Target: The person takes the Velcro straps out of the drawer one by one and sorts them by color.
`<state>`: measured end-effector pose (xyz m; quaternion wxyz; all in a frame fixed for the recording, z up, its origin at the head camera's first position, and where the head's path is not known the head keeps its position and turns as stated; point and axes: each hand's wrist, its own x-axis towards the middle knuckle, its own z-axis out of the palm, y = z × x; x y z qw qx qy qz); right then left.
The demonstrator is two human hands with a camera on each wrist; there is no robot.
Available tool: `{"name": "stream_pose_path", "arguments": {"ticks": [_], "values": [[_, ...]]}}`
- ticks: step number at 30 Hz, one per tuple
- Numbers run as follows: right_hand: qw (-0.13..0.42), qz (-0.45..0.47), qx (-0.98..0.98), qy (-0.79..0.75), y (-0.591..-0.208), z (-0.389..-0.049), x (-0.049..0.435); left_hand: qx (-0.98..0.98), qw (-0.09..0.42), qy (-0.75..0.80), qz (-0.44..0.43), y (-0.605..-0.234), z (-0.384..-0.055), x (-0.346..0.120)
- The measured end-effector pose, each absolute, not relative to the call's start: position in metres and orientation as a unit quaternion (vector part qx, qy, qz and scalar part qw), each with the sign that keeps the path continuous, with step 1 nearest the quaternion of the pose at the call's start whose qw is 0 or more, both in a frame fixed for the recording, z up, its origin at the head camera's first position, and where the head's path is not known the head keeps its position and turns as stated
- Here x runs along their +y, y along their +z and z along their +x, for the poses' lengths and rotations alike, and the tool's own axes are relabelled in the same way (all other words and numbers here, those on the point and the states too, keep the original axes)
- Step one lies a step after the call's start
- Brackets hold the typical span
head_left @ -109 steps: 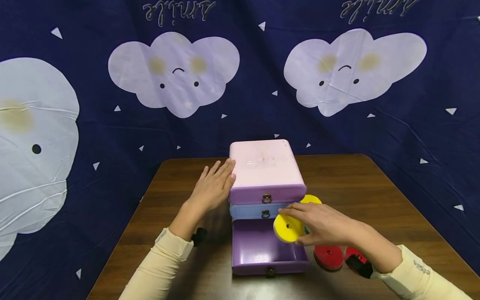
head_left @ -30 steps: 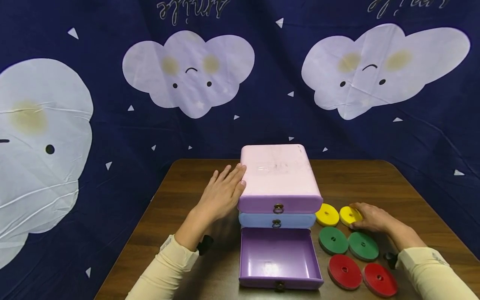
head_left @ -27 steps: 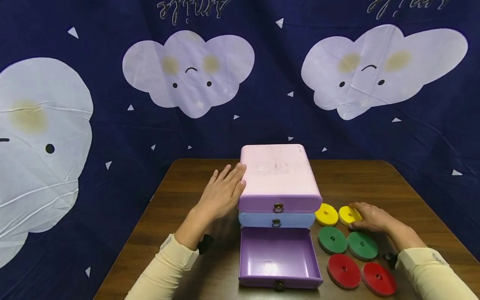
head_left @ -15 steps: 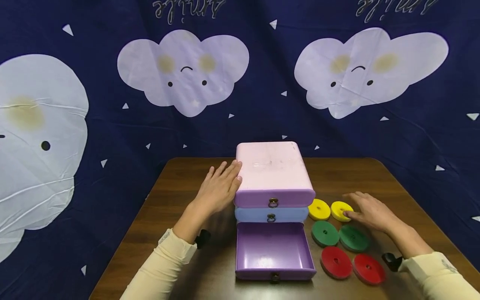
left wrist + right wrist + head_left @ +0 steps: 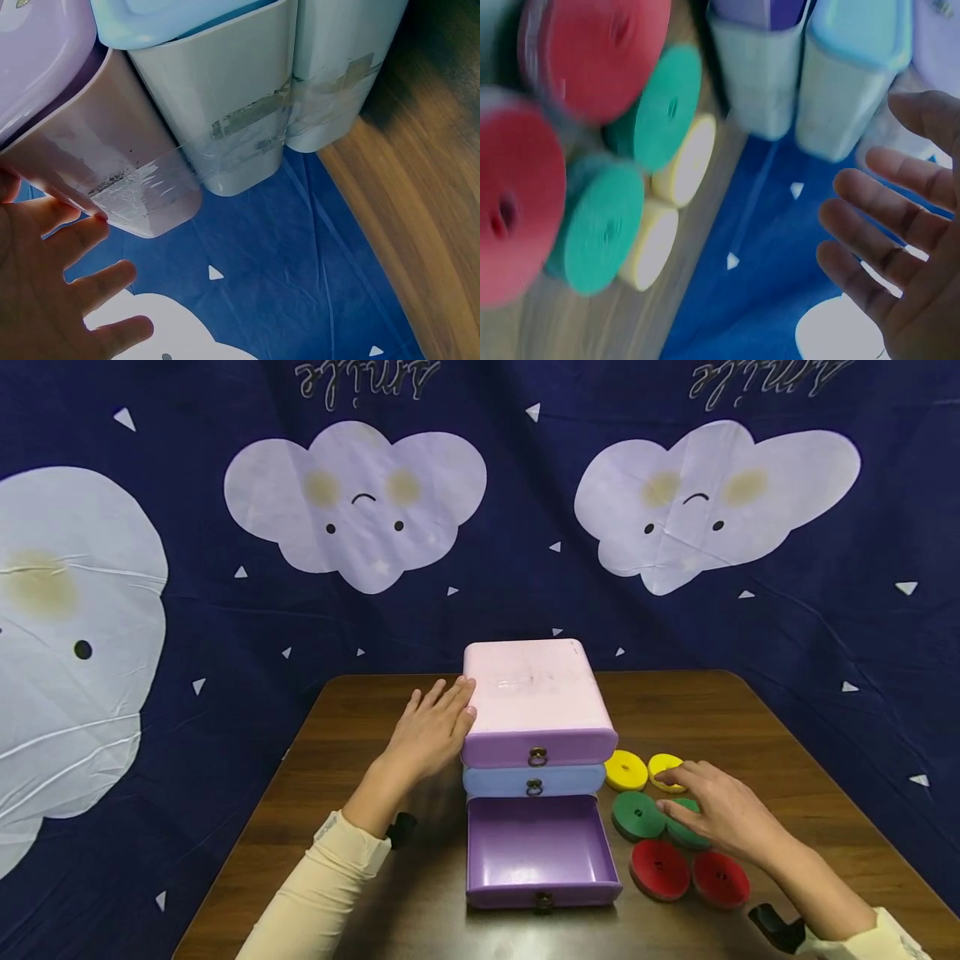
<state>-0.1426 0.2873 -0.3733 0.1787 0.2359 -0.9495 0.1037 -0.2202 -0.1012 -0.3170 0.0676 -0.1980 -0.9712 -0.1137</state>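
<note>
A small chest of three stacked drawers with a pink top (image 5: 532,689) stands mid-table. Its bottom purple drawer (image 5: 536,847) is pulled out, with nothing visible inside. My left hand (image 5: 423,735) rests its fingertips against the upper left side; the left wrist view shows these fingers (image 5: 105,285) spread at the pink casing. Right of the chest lie flat rolls with centre holes in pairs: yellow (image 5: 626,771), green (image 5: 637,815) and red (image 5: 660,870). Above the right green roll (image 5: 686,833) hovers my right hand (image 5: 731,814), fingers loosely extended, holding nothing, partly hiding the right yellow roll (image 5: 663,767).
The brown wooden table (image 5: 360,893) reaches back to a dark blue curtain (image 5: 517,602) printed with clouds. Clear tape (image 5: 255,135) binds the drawer casings together on the left side. Black straps (image 5: 776,928) sit at both wrists.
Earlier my right hand held a yellow roll over the open drawer, then held it on the table right of the other. It has since let go and drawn back towards me. My left hand stays put.
</note>
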Motion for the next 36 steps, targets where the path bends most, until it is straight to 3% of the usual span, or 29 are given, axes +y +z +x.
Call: {"name": "stream_pose_path", "arguments": {"ticks": [6, 10, 18, 29, 32, 36], "values": [[0.245, 0.273, -0.918, 0.152, -0.381, -0.114, 0.263, -0.97, 0.074, -0.116, -0.201, -0.318, -0.221, -0.102], [0.241, 0.278, -0.91, 0.192, -0.387, -0.096, 0.246, -0.97, 0.075, -0.115, -0.201, -0.317, -0.221, -0.102], [0.121, 0.275, -0.91, 0.285, -0.407, -0.068, 0.216, -0.97, 0.073, -0.116, -0.2, -0.316, -0.22, -0.101], [-0.137, 0.2, -0.894, 0.377, -0.451, -0.068, 0.186, -0.971, 0.065, -0.123, -0.195, -0.316, -0.219, -0.102], [-0.171, 0.17, -0.88, 0.409, -0.462, -0.069, 0.179, -0.971, 0.066, -0.123, -0.195, -0.317, -0.218, -0.102], [-0.175, 0.146, -0.861, 0.455, -0.473, -0.067, 0.172, -0.97, 0.068, -0.122, -0.197, -0.317, -0.218, -0.101]]}}
